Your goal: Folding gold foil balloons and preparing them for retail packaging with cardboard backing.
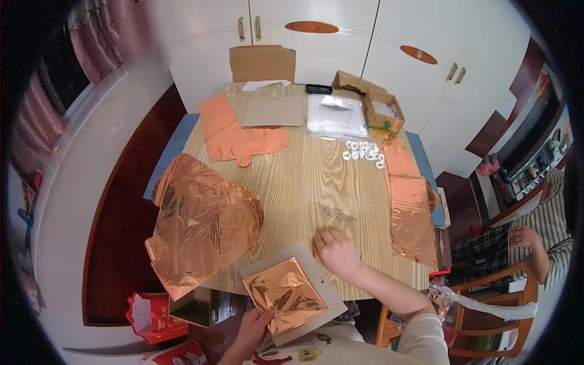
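Where the square copper-coloured foil packet sits: on a flat grey cardboard sheet, near table edge.
Left hand: pinching packet edge, thumb on top.
Right hand: fingers curled on pale wood-grain table; contents, can't tell.
Print: dark lines on crinkled copper-coloured foil sheet and mid-table; too small to read.

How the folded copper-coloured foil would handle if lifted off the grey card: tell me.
The folded copper-coloured foil is probably floppy, given its crinkles. Its shiny surface suggests it may slip under the left hand. Looking thin and flat against the grey card, it is likely light.
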The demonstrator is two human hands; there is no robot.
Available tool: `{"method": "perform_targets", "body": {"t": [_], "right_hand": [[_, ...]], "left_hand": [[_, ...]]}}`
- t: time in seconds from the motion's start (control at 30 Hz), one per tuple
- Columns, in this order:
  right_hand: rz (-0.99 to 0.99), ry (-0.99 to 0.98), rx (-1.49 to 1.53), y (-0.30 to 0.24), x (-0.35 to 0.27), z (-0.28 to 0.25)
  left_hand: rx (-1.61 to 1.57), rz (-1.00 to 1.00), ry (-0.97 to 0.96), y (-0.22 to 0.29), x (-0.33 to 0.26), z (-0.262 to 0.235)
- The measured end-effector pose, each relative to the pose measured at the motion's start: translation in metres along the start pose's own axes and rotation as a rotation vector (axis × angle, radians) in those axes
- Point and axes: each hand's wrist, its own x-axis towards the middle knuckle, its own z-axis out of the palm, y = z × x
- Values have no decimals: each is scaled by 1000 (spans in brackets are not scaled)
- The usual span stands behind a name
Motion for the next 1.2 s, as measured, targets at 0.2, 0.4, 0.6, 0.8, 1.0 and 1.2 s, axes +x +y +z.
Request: {"method": "perform_targets", "body": {"t": [0.2, 0.4, 0.6, 0.8, 1.0, 1.2], "right_hand": [[32, -82, 15, -4, -10, -4], [166, -128, 262, 5, -9, -12], [312, -153, 509, 13, -7, -18], [249, -200, 472, 0, -14, -19], [213, -238, 496, 2, -14, -25], [236, -262, 514, 6, -17, -22]], "left_hand": [[-151, -27, 56, -2, 3, -3], [-88, -43, 15, -9, 2, -11], [-41, -71, -66, -6, -1, -10], [-93, 21, -9, 9, 5, 7], [-198, 10, 2, 10, 11, 7], [-104, 104, 34, -2, 14, 18]]}}
